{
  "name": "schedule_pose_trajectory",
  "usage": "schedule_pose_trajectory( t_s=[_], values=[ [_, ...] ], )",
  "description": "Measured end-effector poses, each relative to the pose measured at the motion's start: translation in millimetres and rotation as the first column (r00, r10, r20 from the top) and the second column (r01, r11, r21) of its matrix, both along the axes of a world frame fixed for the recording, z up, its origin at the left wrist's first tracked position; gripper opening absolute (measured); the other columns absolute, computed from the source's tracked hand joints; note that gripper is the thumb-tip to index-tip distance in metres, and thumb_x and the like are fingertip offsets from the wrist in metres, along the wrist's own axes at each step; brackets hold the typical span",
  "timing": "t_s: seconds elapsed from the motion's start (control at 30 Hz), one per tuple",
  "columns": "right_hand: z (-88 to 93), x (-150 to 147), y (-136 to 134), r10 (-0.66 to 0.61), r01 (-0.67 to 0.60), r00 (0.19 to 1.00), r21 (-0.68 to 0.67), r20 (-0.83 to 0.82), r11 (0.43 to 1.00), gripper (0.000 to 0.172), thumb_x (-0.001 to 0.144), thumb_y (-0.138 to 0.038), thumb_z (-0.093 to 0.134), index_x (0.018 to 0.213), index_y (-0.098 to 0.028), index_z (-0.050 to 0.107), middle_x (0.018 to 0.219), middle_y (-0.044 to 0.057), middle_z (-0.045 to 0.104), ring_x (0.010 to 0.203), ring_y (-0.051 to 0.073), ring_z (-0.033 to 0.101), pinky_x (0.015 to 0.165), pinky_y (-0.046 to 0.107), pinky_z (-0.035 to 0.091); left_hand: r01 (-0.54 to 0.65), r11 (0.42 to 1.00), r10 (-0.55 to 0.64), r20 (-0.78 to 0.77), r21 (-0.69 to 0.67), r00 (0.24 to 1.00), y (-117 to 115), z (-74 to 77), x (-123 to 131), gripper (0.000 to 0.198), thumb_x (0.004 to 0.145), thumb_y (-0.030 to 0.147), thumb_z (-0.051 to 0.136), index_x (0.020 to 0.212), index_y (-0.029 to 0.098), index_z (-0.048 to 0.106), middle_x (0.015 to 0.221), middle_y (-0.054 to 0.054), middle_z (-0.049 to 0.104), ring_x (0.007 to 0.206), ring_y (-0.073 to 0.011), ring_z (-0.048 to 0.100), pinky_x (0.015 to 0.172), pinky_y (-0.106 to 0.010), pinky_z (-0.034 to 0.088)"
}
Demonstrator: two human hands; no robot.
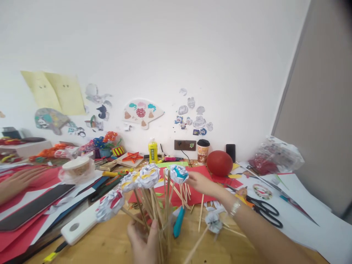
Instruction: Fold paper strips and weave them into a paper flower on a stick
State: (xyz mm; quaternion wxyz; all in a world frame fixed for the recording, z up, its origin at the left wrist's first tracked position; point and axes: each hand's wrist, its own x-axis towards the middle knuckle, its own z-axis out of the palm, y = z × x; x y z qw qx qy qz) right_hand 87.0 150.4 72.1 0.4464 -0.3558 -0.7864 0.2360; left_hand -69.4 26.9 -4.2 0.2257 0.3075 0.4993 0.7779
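My left hand (143, 240) is wrapped round a bundle of thin wooden sticks (152, 205) that stand upright at the front of the table. Crumpled paper flowers top several of them: a white and yellow one (148, 176), and a white and red one (110, 205) leaning left. At the back of the bundle, my right hand (195, 182) has its fingers closed on the edge of a white and blue paper flower (178, 173); its fingertips are partly hidden. A grey-white paper flower (213, 222) on a stick lies to the right. Behind the sticks is a blue pen-like tool (178, 222).
Black-handled scissors (265, 211) lie on white paper at the right. A red balloon (219, 163), a paper cup (203, 152) and a yellow bottle (153, 151) stand along the wall. Another person's hand (22, 181) rests at the left, near a lidded tub (75, 168).
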Motion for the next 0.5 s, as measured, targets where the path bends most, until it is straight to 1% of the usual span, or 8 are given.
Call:
schedule_pose_trajectory(
  t_s=[0.03, 0.07, 0.13, 0.2, 0.23, 0.3, 0.37, 0.5],
  values=[
    [0.1, 9.5, -17.7, 0.062, -0.064, 0.994, 0.016, 0.090, 0.998, 0.018, 0.072, -0.035, 0.057, 0.063, -0.020, 0.061, 0.057, -0.002, 0.059, 0.055, 0.015, 0.053, 0.052, 0.023, 0.037, -0.002, 1.000, 0.002, 0.012, -0.010, 1.000, -0.4, 1.3, 1.2, 0.039, 0.068, 0.040, 0.059, 0.098, 0.022, 0.040, 0.098, -0.006, 0.053, 0.092, -0.0216, 0.054, 0.080, -0.035, 0.042],
    [-2.2, 18.1, -36.3, 0.079, -0.084, 0.981, 0.024, 0.178, 0.996, 0.019, 0.074, -0.035, 0.056, 0.063, -0.020, 0.062, 0.059, -0.001, 0.060, 0.056, 0.015, 0.053, 0.052, 0.022, 0.036, 0.001, 1.000, -0.001, 0.020, -0.013, 1.000, -0.8, 2.4, 2.2, 0.041, 0.067, 0.041, 0.059, 0.098, 0.022, 0.040, 0.098, -0.006, 0.053, 0.093, -0.0217, 0.053, 0.081, -0.035, 0.042],
    [-14.1, 29.4, -71.4, 0.011, -0.015, 0.941, 0.008, 0.339, 1.000, 0.018, 0.079, -0.032, 0.051, 0.071, -0.022, 0.063, 0.067, 0.000, 0.064, 0.061, 0.016, 0.056, 0.054, 0.023, 0.035, 0.023, 1.000, -0.022, 0.016, -0.011, 1.000, -2.1, 4.0, 3.6, 0.044, 0.065, 0.042, 0.061, 0.098, 0.022, 0.040, 0.097, -0.005, 0.053, 0.094, -0.0218, 0.053, 0.082, -0.035, 0.041],
    [-32.7, 30.9, -98.1, -0.079, 0.084, 0.919, 0.003, 0.387, 0.996, 0.018, 0.082, -0.026, 0.046, 0.087, -0.025, 0.063, 0.081, 0.002, 0.067, 0.072, 0.018, 0.059, 0.060, 0.024, 0.037, 0.042, 0.999, -0.042, 0.000, -0.013, 0.999, -3.2, 5.0, 4.6, 0.046, 0.063, 0.042, 0.063, 0.098, 0.021, 0.040, 0.097, -0.005, 0.053, 0.094, -0.0218, 0.053, 0.082, -0.034, 0.041],
    [-42.7, 28.3, -107.1, -0.097, 0.101, 0.910, 0.011, 0.403, 0.995, 0.019, 0.082, -0.024, 0.046, 0.091, -0.025, 0.063, 0.085, 0.003, 0.067, 0.076, 0.019, 0.059, 0.063, 0.025, 0.038, 0.050, 0.999, -0.050, -0.006, -0.014, 0.999, -3.5, 5.4, 5.1, 0.047, 0.062, 0.042, 0.063, 0.098, 0.021, 0.040, 0.097, -0.005, 0.053, 0.094, -0.0215, 0.053, 0.083, -0.034, 0.041],
    [-61.1, 19.1, -117.0, -0.046, 0.030, 0.852, 0.039, 0.522, 0.999, 0.018, 0.078, -0.023, 0.052, 0.092, -0.025, 0.063, 0.084, 0.004, 0.067, 0.076, 0.021, 0.060, 0.064, 0.026, 0.038, 0.068, 0.998, -0.068, -0.011, -0.005, 0.998, -2.9, 6.2, 5.4, 0.047, 0.062, 0.042, 0.063, 0.099, 0.021, 0.041, 0.099, -0.006, 0.053, 0.094, -0.0209, 0.053, 0.082, -0.034, 0.041],
    [-75.2, 8.4, -118.4, -0.031, -0.021, 0.783, 0.077, 0.622, 0.997, 0.012, 0.075, -0.025, 0.056, 0.083, -0.022, 0.064, 0.078, 0.005, 0.067, 0.073, 0.022, 0.060, 0.061, 0.027, 0.039, 0.109, 0.994, -0.109, -0.002, 0.011, 0.994, -0.8, 7.5, 3.9, 0.047, 0.061, 0.041, 0.064, 0.097, 0.022, 0.042, 0.099, -0.006, 0.053, 0.093, -0.0207, 0.054, 0.081, -0.033, 0.042],
    [-92.2, -3.5, -109.1, -0.122, 0.003, 0.723, 0.174, 0.680, 0.985, 0.009, 0.074, -0.017, 0.055, 0.074, -0.018, 0.064, 0.074, 0.006, 0.066, 0.068, 0.021, 0.060, 0.056, 0.026, 0.040, 0.233, 0.972, -0.233, 0.014, 0.028, 0.972, 4.0, 10.4, -6.5, 0.048, 0.057, 0.041, 0.067, 0.093, 0.021, 0.044, 0.097, -0.006, 0.056, 0.090, -0.0216, 0.056, 0.078, -0.032, 0.044]
  ],
)
